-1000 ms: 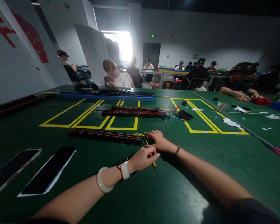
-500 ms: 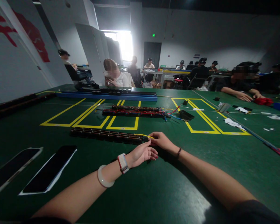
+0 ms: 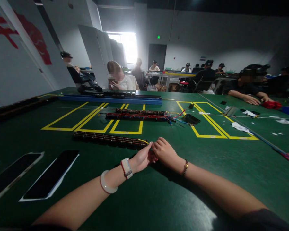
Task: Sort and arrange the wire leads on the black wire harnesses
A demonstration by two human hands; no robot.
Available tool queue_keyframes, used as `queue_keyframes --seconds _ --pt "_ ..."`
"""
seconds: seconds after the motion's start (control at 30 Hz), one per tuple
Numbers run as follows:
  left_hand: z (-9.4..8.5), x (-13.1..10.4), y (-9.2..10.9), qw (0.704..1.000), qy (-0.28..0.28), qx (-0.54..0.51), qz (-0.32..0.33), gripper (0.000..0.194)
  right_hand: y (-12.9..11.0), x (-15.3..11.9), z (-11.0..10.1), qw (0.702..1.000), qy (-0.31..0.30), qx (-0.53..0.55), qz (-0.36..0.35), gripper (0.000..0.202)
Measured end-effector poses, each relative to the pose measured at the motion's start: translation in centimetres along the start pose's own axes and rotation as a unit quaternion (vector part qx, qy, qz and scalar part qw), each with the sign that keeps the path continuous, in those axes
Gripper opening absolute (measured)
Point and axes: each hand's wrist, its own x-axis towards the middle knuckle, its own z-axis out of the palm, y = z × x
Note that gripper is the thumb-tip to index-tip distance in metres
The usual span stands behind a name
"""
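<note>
On a green tabletop (image 3: 183,199), just on the near side of some yellow tape outlines (image 3: 133,132), a long black strip (image 3: 108,140) with copper-coloured lines along its top, lying almost crosswise, a short yellow lead (image 3: 143,141) running out from its right end. At that end, left hand (image 3: 143,158) and right hand (image 3: 166,152) touching, left thumb against the right fingertips, right where the yellow lead passes out of sight. Left thumb stretched out straight, other left fingers bent inward and partly hidden by the right hand; right fingers curled and pressed close together, back of the hand toward the camera. Impossible to tell from this angle about any pinch, with the far end of the yellow lead hidden between the hands. On the left wrist, a woven watch band (image 3: 126,168) and, farther up the forearm, a pale bangle (image 3: 108,183); on the right wrist, a dark beaded bracelet (image 3: 185,167). Beyond, a second strip (image 3: 139,118) overlaid with red and blue wires (image 3: 182,113), fanning out rightward toward a black box-like piece (image 3: 192,119); farther back, a long blue channel (image 3: 110,100). To the left, two smartphones (image 3: 51,175) side by side, screens dark. Across the table at right, a co-worker's hands (image 3: 251,100) near a red bundle (image 3: 271,105).
</note>
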Motion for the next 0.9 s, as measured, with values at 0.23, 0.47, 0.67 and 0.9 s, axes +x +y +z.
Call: queue_keyframes --seconds 0.23,0.47,0.67,0.9 --pt "-0.7 0.6 -0.4 0.999 -0.014 -0.028 0.022 0.025 1.0 0.3 -3.1 0.994 -0.029 0.082 0.072 0.020" --pt "-0.3 0.0 0.0 1.000 -0.016 0.002 0.012 0.022 1.4 0.2 -3.6 0.978 -0.102 0.135 0.123 0.025" --pt "-0.4 -0.1 -0.1 0.999 -0.024 0.028 0.013 0.030 1.5 0.3 -3.1 0.978 -0.109 0.124 0.128 0.016" --pt "0.0 -0.7 -0.2 0.994 -0.074 0.079 0.029 0.011 3.1 0.6 -1.4 0.991 -0.045 0.038 0.123 0.036"
